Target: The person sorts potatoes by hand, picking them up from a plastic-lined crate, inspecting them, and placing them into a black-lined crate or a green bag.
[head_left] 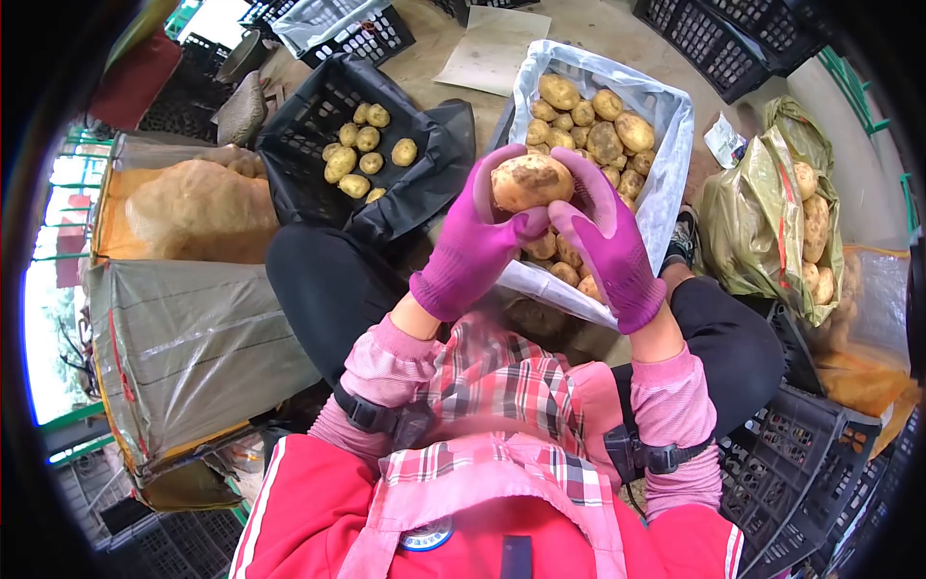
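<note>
Both hands wear purple gloves and hold one large potato [531, 183] between them, a brown patch showing on its skin. My left hand [473, 236] grips its left end, while my right hand [610, 241] closes round its right end. Directly beneath is a crate lined with white plastic [675, 145], well filled with potatoes [606, 143], some dirt-stained. To the left stands a black crate with a dark liner [299, 125] that holds several smaller potatoes [367, 139].
At the right, a greenish sack [752, 212] lies open with potatoes [815, 227] showing. Large filled bags [198, 212] and a grey covered stack [193, 347] stand at the left. Black crates [709, 43] are behind and at the lower right [791, 463]. A cardboard sheet [497, 48] lies on the floor.
</note>
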`<state>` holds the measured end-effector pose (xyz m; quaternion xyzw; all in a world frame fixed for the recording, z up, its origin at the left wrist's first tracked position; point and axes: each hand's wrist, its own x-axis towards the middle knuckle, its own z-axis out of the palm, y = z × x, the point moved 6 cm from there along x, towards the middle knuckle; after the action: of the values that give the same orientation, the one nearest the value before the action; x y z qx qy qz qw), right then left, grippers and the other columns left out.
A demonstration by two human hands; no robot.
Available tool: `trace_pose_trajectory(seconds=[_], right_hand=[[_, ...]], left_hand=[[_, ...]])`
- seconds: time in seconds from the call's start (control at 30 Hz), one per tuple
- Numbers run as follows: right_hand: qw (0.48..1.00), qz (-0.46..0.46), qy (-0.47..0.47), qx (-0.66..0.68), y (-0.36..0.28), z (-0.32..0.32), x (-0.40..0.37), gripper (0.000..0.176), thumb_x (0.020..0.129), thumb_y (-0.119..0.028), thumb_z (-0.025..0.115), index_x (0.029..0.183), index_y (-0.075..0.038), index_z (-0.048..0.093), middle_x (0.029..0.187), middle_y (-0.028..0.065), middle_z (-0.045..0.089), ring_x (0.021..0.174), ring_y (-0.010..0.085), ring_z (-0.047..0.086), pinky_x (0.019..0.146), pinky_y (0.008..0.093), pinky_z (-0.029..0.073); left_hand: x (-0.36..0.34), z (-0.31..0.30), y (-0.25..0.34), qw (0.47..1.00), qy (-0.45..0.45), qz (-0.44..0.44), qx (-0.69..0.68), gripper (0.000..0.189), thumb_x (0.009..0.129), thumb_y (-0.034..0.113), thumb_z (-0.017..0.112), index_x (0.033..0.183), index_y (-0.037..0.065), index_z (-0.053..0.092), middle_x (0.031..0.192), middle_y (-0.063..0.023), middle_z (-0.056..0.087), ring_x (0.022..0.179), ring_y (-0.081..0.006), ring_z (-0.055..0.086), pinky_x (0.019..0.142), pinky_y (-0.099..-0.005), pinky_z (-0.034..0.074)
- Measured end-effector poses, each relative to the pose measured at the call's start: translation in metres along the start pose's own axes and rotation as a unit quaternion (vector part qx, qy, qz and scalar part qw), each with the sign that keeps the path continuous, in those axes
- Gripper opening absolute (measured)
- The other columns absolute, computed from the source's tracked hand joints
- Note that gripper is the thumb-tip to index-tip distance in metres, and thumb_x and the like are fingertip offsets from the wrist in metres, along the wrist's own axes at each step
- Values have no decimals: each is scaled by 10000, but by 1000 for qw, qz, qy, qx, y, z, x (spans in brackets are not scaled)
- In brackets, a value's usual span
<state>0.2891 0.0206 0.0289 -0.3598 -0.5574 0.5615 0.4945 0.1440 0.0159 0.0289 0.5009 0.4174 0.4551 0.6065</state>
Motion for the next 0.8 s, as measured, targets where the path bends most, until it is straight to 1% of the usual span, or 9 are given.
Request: trace_pose_trajectory(seconds=[0.07,0.13,0.23,0.33,0.43,0.53,0.67,0.7,0.8], right_hand=[[996,-31,7,-81,-8,7,1,609,950,-340,672,1403,-1,448,1329,153,546,1238,223,532,1049,336,416],[993,-60,31,-93,-12,12,0,562,983,-384,608,1380,-7,482,1334,172,548,1252,244,529,1054,346,408],[996,-57,68,-15,3,11,0,452,1012,-355,563,1311,-15,554,1278,147,597,1223,241,553,1045,337,416],[984,-106,106,-94,-1,7,-1,419,1027,-354,534,1265,-14,583,1193,127,646,1136,237,607,1012,340,447],[984,47,165,-36,9,-10,-5,405,1040,-344,509,1234,2,595,1144,118,670,1058,222,644,973,328,478],[979,93,149,100,11,-13,-3,403,1048,-326,494,1240,16,587,1147,117,673,1009,203,660,944,309,497],[990,43,93,100,5,-5,-1,521,983,-382,607,1314,16,551,1223,135,632,1116,201,605,997,315,469],[996,47,77,24,6,-7,2,591,955,-397,644,1362,11,511,1264,141,606,1161,217,579,1019,322,456],[990,79,81,82,7,-6,-4,601,950,-377,653,1388,-1,483,1276,127,594,1158,208,578,1010,315,460]], left_hand=[[1,-3,12,951,16,136,276,705,818,65,773,1417,65,400,1330,-126,538,1203,-222,572,964,-358,512],[-1,1,14,941,30,151,300,758,749,30,794,1407,58,418,1318,-179,548,1218,-301,574,982,-371,489],[-5,13,10,952,53,112,279,757,742,54,800,1402,56,427,1300,-211,557,1226,-375,559,975,-393,484],[-7,17,4,961,68,52,265,736,751,61,795,1395,59,438,1302,-212,554,1228,-371,557,985,-397,478],[-13,29,13,923,42,154,349,729,756,65,794,1394,59,441,1309,-187,553,1240,-326,557,997,-374,473],[-7,17,10,973,22,127,193,711,771,83,796,1389,52,446,1340,-158,526,1250,-288,546,1003,-365,465],[-5,11,7,949,-2,203,239,800,828,152,777,1472,6,326,1440,-190,430,1340,-299,455,1089,-380,386],[-10,14,2,946,-4,191,264,755,901,182,720,1498,14,289,1446,-156,418,1320,-232,450,1098,-338,358],[-11,12,-9,975,15,143,171,800,928,258,695,1519,-17,230,1490,-197,381,1391,-278,387,1122,-365,331]])
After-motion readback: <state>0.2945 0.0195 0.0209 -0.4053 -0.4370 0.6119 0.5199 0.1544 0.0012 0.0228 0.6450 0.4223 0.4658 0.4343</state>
